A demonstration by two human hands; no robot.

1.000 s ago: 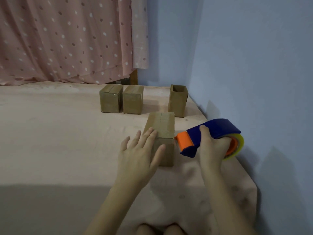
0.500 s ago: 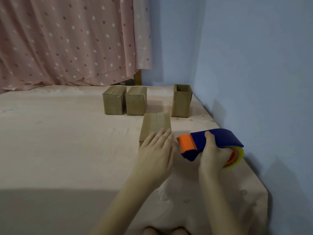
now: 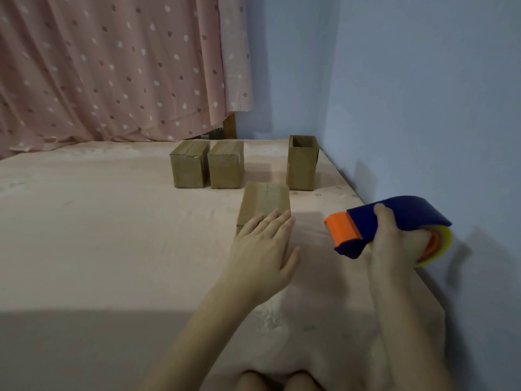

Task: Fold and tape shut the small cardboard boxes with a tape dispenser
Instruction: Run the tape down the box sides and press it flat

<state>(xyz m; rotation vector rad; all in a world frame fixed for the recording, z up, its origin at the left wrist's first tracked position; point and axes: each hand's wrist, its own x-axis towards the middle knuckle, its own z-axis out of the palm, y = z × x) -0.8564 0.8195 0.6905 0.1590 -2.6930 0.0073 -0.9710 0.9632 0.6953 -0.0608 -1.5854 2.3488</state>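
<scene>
Bed surface (image 3: 84, 235): nearest cardboard box (image 3: 265, 203) lies towards the right edge, long axis running away from the viewer. Left hand (image 3: 262, 252) rests flat, fingers straight, on its near end. Right hand (image 3: 394, 244) grips the tape dispenser (image 3: 380, 221) just right of the box, orange nose pointing left at it.

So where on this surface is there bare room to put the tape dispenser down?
The widest bare stretch lies left of the left hand and the near box, in front of the two closed boxes. A narrower bare patch lies between the near box and the tape dispenser in the right hand. The back right corner by the open box is crowded.
</scene>
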